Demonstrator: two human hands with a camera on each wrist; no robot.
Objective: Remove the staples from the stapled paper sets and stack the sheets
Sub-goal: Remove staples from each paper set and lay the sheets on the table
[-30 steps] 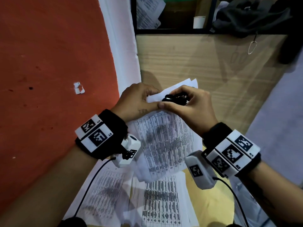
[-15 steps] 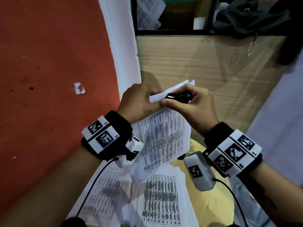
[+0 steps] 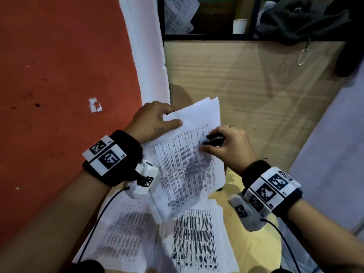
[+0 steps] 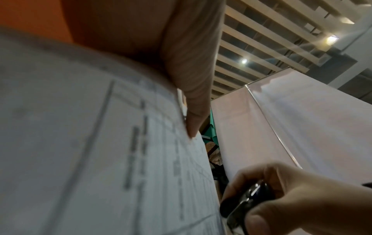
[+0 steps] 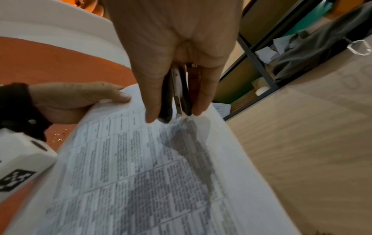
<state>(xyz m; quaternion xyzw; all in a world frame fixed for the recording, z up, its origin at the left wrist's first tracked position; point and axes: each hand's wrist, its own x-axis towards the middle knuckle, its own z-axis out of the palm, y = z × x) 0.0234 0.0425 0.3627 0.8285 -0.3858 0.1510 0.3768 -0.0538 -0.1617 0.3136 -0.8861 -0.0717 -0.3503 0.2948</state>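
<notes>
Standing out first is the orange floor [image 3: 59,75] on the left, with a pale wooden panel [image 3: 256,85] straight ahead and a dark-framed shelf [image 3: 206,37] above it holding papers, a white cup [image 3: 239,26] and dark cloth [image 3: 303,22]. Low in the head view, printed sheets [image 3: 193,243] lie spread over a yellow surface [image 3: 254,251], overlapping one another.

Above them a set of paper [image 3: 187,164], printed with tables, is held up off the pile and tilted. The left hand [image 3: 151,121] grips its top left corner, thumb [image 3: 173,123] lying flat on the front page and fingers curled behind. The blank top edges of the pages fan apart slightly near that corner.

The right hand [image 3: 230,146] is closed around a small black staple remover [image 3: 214,139], thumb on one side and fingers on the other, squeezing it. Seen from the right wrist, the tool [image 5: 175,95] points down with its tip touching or just above the front page, near the top right of the table. Both wrists wear black bands with white coded tags.

A small scrap of white paper [image 3: 95,105] lies alone on the orange floor, well apart from the hands.
</notes>
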